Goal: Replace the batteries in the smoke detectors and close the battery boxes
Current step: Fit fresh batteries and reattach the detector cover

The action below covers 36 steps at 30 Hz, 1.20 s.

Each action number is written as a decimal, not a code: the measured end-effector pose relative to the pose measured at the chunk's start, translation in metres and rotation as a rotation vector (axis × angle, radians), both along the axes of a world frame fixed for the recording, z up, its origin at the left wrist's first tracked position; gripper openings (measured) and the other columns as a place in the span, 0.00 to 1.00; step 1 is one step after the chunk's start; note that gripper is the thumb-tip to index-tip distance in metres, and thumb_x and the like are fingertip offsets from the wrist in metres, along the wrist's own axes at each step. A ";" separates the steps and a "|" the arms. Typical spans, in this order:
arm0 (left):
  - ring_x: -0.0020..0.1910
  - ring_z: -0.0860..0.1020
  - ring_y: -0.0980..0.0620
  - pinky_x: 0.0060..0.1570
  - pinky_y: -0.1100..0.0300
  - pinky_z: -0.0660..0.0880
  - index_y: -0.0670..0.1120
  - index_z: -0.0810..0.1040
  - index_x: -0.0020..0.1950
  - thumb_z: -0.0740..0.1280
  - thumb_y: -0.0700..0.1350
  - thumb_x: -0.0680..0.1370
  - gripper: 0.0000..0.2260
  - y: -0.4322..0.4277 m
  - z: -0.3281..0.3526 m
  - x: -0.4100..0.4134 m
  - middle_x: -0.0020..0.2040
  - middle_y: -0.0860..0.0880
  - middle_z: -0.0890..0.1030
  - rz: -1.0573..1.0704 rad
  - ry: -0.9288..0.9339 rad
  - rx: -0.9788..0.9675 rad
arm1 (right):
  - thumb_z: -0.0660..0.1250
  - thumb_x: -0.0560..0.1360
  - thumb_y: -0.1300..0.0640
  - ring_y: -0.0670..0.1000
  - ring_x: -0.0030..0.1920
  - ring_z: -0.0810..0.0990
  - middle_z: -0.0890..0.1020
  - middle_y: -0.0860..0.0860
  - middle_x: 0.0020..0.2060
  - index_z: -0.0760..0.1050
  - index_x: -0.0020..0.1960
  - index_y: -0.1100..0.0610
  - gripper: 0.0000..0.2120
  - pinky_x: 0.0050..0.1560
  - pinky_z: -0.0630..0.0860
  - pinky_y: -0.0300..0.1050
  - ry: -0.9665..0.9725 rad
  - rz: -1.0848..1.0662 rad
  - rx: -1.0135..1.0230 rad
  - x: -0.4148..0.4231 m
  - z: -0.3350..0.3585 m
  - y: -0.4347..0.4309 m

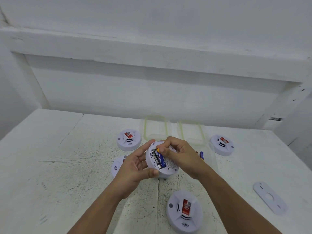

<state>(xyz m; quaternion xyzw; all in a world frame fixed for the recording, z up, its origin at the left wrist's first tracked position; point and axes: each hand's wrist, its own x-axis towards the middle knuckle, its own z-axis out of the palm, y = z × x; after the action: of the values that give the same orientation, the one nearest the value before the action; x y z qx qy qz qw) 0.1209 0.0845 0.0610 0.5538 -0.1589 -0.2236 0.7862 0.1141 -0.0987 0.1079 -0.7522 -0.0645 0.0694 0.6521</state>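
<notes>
Over the table (pixel 67 166), the left hand (pixel 135 168) has its grip curled round the upturned smoke detector (pixel 168 171) while the right hand (pixel 182 156) pinches 1 blue battery (pixel 161 159) into its open underside, which could spring out if pressed crookedly.

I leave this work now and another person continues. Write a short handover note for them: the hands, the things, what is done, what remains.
Left hand grips the open detector, back side up. Right hand pinches a blue battery in its battery box, beside a dark battery.
White plate lies on the table, at right. Spare batteries lie beyond the right wrist. Four other detectors lie face up around.
Done: box open.
Left: seat the battery, close the box. Whether the other four are done cannot be told.
</notes>
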 end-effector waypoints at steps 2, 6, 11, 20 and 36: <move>0.62 0.77 0.43 0.56 0.55 0.78 0.49 0.67 0.72 0.75 0.30 0.65 0.38 -0.001 0.001 0.000 0.65 0.45 0.78 0.001 -0.010 0.014 | 0.71 0.70 0.52 0.49 0.43 0.82 0.84 0.52 0.42 0.76 0.40 0.55 0.08 0.43 0.77 0.46 0.007 0.007 0.020 0.001 0.000 -0.001; 0.61 0.78 0.44 0.55 0.56 0.78 0.48 0.66 0.72 0.72 0.27 0.66 0.38 -0.002 0.004 0.000 0.63 0.44 0.79 -0.004 -0.036 0.030 | 0.72 0.71 0.55 0.50 0.43 0.81 0.82 0.53 0.43 0.75 0.45 0.55 0.07 0.42 0.77 0.47 0.001 0.005 0.022 0.002 -0.001 -0.003; 0.59 0.79 0.45 0.52 0.58 0.79 0.48 0.67 0.71 0.72 0.27 0.66 0.37 -0.003 0.009 0.001 0.62 0.44 0.80 0.007 -0.039 0.025 | 0.72 0.72 0.58 0.51 0.49 0.82 0.82 0.54 0.52 0.75 0.57 0.52 0.14 0.47 0.80 0.45 0.057 -0.037 0.039 0.005 0.000 -0.003; 0.55 0.81 0.47 0.49 0.58 0.80 0.48 0.69 0.69 0.70 0.24 0.65 0.36 -0.002 0.013 -0.001 0.60 0.44 0.81 0.016 -0.071 0.048 | 0.73 0.71 0.56 0.55 0.50 0.83 0.83 0.55 0.50 0.77 0.55 0.54 0.13 0.51 0.81 0.52 0.075 -0.045 -0.001 0.004 0.001 -0.001; 0.60 0.79 0.45 0.53 0.54 0.79 0.51 0.69 0.71 0.75 0.29 0.66 0.37 -0.012 0.009 -0.001 0.63 0.46 0.79 -0.043 -0.036 0.002 | 0.73 0.71 0.58 0.51 0.52 0.83 0.84 0.53 0.51 0.76 0.61 0.54 0.19 0.52 0.81 0.49 0.079 -0.151 -0.004 -0.009 0.008 -0.013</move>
<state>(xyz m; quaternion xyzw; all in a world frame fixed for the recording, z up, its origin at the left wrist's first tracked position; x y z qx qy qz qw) 0.1202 0.0724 0.0701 0.5551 -0.1848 -0.2307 0.7775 0.1048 -0.1116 0.1161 -0.7528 0.0186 0.0497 0.6561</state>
